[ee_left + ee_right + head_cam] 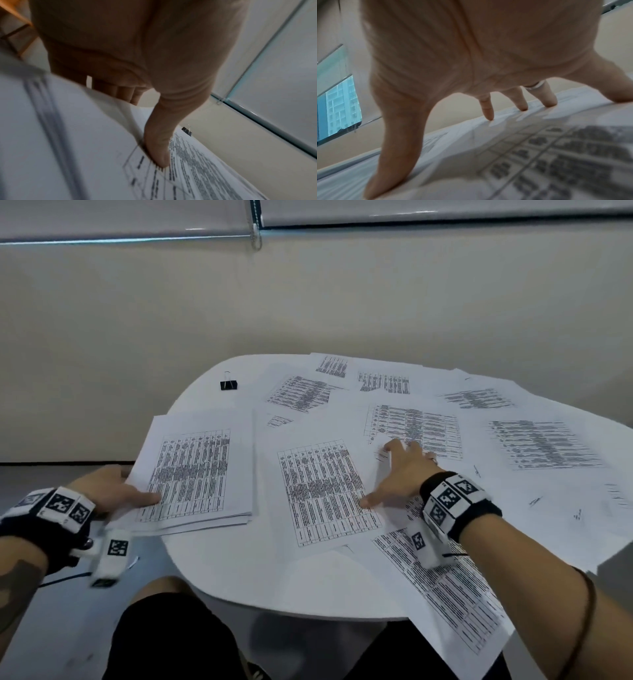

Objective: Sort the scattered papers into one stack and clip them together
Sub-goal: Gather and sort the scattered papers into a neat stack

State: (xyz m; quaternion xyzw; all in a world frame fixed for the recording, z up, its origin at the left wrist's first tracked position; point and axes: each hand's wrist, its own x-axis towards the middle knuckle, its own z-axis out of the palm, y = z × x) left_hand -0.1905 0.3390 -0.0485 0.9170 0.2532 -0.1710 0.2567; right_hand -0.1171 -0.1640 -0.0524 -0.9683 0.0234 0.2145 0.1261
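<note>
A stack of printed papers (197, 470) lies at the left edge of the round white table (260, 587). My left hand (113, 491) grips its near-left corner, thumb (159, 152) on top and fingers beneath the stack (197, 169). Several loose printed sheets cover the rest of the table. My right hand (397, 470) lies spread with straight fingers on one loose sheet (325, 491) at the centre; its fingertips (489, 115) press the paper (539, 155). A black binder clip (228, 385) stands at the far left of the table, also visible in the left wrist view as the clip (187, 130).
A beige wall (308, 302) rises behind the table, with window blinds (411, 210) above it. Papers overhang the table's right and near-right edges (479, 628). My dark-clothed legs (171, 638) sit under the near edge. Grey floor (41, 628) shows at the left.
</note>
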